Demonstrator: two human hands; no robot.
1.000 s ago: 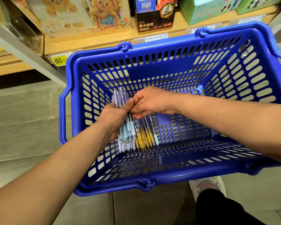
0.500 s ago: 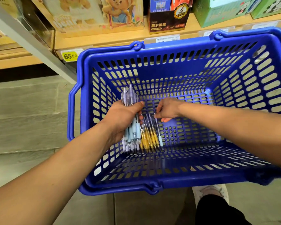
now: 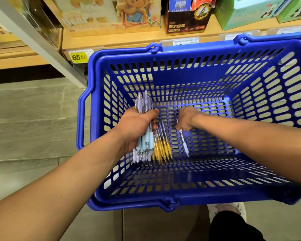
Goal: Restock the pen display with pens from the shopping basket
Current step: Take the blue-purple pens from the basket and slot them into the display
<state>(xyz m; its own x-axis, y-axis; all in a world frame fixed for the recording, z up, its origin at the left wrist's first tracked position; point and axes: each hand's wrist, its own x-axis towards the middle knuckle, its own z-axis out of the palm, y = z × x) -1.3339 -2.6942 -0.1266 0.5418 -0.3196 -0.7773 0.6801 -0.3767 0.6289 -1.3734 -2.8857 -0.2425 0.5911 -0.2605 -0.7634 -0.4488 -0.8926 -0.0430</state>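
Protruding from both hands (image 3: pixel 135 129) (image 3: pixel 185 119): pens (image 3: pixel 161 150), inside basket (image 3: pixel 181 53)

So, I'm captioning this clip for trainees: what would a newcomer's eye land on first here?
The big blue shopping basket fills the middle, in front of a wooden shelf. Inside it, at left, the left hand grips a thick bundle of pens, while the right hand beside it pinches the top end of a single pen.
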